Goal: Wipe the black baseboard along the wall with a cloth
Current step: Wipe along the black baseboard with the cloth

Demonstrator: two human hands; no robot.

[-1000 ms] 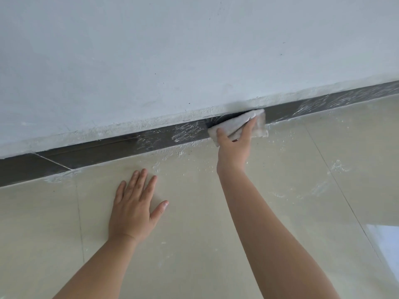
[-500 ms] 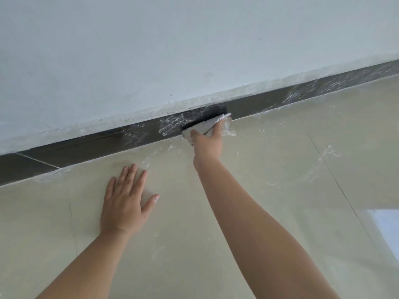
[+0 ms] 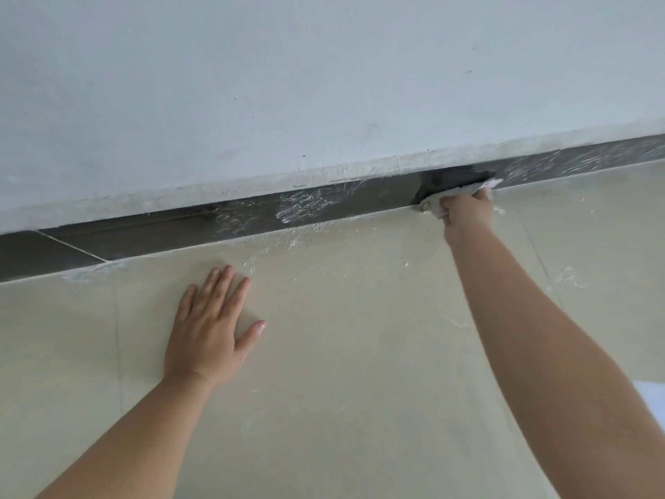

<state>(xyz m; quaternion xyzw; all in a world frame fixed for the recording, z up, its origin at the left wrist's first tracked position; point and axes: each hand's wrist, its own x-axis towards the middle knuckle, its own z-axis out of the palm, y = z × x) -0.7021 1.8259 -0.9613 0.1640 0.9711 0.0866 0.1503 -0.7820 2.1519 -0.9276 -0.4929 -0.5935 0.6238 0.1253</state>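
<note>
Against the black baseboard (image 3: 252,219), right hand (image 3: 467,210) grips cloth (image 3: 430,205).

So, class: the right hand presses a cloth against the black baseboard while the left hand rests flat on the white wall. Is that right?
Not quite. The head view shows the left hand resting flat on the floor tiles, not the wall. The right hand does press the cloth against the black baseboard.

Beige tiled floor (image 3: 360,354), white dust (image 3: 295,243), left hand (image 3: 208,329).
</note>
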